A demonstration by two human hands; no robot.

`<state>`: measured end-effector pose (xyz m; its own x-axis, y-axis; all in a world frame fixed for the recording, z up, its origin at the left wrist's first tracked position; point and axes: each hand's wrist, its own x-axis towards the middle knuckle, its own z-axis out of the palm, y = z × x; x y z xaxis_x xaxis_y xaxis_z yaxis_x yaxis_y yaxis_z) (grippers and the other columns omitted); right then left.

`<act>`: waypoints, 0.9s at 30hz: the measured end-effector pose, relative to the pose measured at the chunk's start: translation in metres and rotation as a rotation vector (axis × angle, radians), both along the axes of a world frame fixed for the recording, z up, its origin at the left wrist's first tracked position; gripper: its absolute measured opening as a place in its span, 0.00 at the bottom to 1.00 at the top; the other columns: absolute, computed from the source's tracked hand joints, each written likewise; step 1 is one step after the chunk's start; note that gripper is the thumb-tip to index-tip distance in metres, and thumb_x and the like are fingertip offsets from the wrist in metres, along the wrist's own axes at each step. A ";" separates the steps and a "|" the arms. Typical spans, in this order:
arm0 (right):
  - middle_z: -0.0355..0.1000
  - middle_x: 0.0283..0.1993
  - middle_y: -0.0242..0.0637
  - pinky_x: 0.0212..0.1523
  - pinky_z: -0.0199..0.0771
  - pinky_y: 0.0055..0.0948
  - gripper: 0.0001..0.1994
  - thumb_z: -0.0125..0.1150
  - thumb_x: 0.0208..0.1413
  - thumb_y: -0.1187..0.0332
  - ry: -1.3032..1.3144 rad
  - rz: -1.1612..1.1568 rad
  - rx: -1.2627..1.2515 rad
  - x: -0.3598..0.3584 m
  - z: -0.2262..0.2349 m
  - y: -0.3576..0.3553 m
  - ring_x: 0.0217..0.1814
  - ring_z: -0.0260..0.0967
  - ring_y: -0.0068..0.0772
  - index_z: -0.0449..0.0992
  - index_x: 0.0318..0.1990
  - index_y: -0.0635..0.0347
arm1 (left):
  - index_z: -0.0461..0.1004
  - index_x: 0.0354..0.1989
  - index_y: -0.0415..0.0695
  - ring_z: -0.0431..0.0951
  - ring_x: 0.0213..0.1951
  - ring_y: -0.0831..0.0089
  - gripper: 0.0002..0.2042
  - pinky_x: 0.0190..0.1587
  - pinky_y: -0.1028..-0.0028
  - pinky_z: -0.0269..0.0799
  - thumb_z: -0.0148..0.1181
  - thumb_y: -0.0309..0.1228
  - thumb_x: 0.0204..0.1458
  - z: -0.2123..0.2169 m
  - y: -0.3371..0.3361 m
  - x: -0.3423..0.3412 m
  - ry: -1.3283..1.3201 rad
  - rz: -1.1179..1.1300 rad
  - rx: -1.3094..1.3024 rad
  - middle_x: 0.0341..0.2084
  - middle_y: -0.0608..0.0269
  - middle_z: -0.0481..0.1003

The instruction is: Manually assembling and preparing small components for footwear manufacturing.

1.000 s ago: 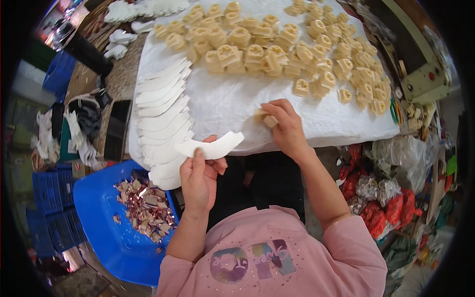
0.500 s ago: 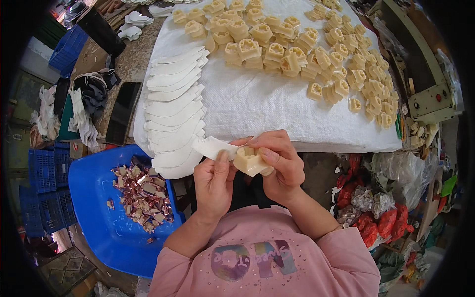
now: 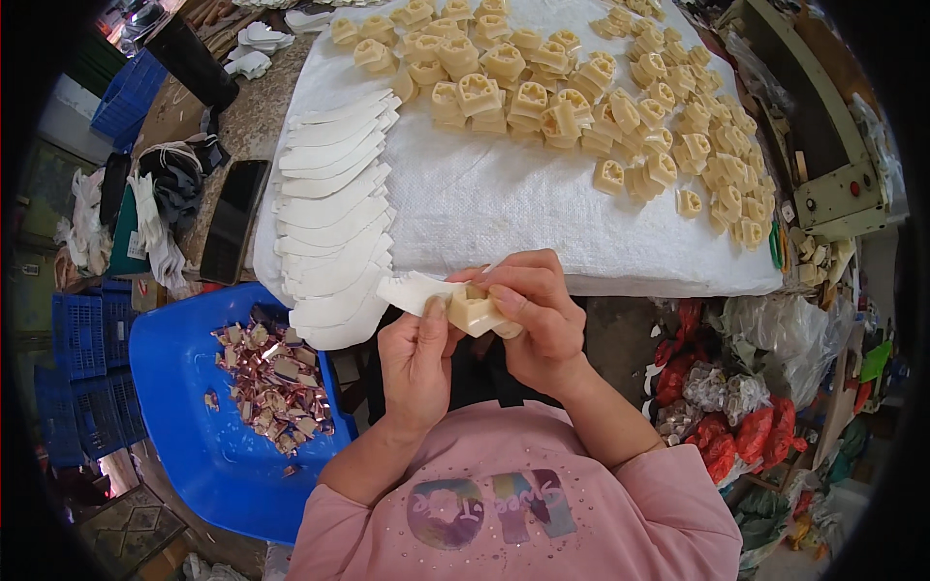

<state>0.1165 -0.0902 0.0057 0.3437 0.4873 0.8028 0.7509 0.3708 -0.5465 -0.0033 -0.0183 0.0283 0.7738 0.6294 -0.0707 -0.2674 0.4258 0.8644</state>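
My left hand pinches a white curved strip between thumb and fingers in front of my chest. The strip's inner end lies against a cream hollow moulded block. My right hand is closed round the block's right side, thumb near its hollow top. A thin pale edge shows by the right fingertips; I cannot tell what it belongs to. Similar white strips lie overlapped in a row at the left of the white-covered table. Many more cream blocks are spread over its far and right parts.
On the left below the table, a blue basin holds shiny pinkish-brown pieces. A dark phone and a black cylinder rest on the side surface. Red and clear plastic bags lie at the right; a green-grey machine stands beyond.
Both hands shift slightly left with the strip and block. The block is turned a little, and the right fingers have moved further over its top.
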 end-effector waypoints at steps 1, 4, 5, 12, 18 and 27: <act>0.71 0.40 0.40 0.38 0.65 0.35 0.23 0.58 0.33 0.85 -0.002 0.001 -0.004 0.001 0.001 -0.001 0.37 0.65 0.41 0.68 0.42 0.59 | 0.64 0.51 0.28 0.72 0.47 0.70 0.19 0.49 0.72 0.69 0.35 0.33 0.63 -0.001 0.000 -0.001 0.030 -0.015 0.003 0.47 0.51 0.69; 0.72 0.38 0.36 0.39 0.55 0.37 0.22 0.60 0.32 0.81 -0.195 -0.171 -0.090 0.003 0.004 -0.002 0.34 0.61 0.37 0.68 0.41 0.57 | 0.63 0.51 0.28 0.72 0.47 0.70 0.20 0.49 0.72 0.69 0.35 0.33 0.63 0.002 -0.004 0.001 0.054 0.043 0.070 0.49 0.50 0.68; 0.72 0.39 0.35 0.38 0.56 0.36 0.23 0.58 0.34 0.83 -0.204 -0.177 -0.107 0.001 0.005 -0.004 0.34 0.59 0.37 0.67 0.43 0.55 | 0.63 0.51 0.28 0.72 0.47 0.70 0.20 0.49 0.72 0.69 0.35 0.33 0.63 0.001 -0.003 0.002 0.052 0.041 0.069 0.49 0.50 0.68; 0.73 0.40 0.32 0.38 0.54 0.35 0.23 0.62 0.37 0.80 -0.198 -0.155 -0.108 0.005 0.004 -0.002 0.35 0.57 0.36 0.67 0.44 0.52 | 0.68 0.49 0.29 0.65 0.27 0.85 0.16 0.31 0.84 0.61 0.41 0.29 0.61 -0.009 0.014 -0.004 0.156 0.097 0.522 0.29 0.63 0.73; 0.70 0.36 0.26 0.41 0.48 0.40 0.19 0.64 0.29 0.74 -0.352 -0.246 -0.330 -0.001 0.028 -0.009 0.36 0.59 0.35 0.72 0.35 0.52 | 0.73 0.41 0.30 0.69 0.30 0.82 0.12 0.33 0.82 0.64 0.47 0.27 0.58 0.003 0.019 -0.014 0.328 0.198 0.681 0.27 0.64 0.74; 0.60 0.28 0.29 0.40 0.46 0.41 0.13 0.59 0.25 0.75 -0.358 -0.198 -0.587 -0.004 0.035 -0.013 0.33 0.58 0.33 0.70 0.26 0.54 | 0.74 0.39 0.32 0.70 0.23 0.70 0.09 0.27 0.75 0.65 0.51 0.22 0.53 -0.007 0.013 -0.004 0.283 0.214 0.977 0.25 0.55 0.73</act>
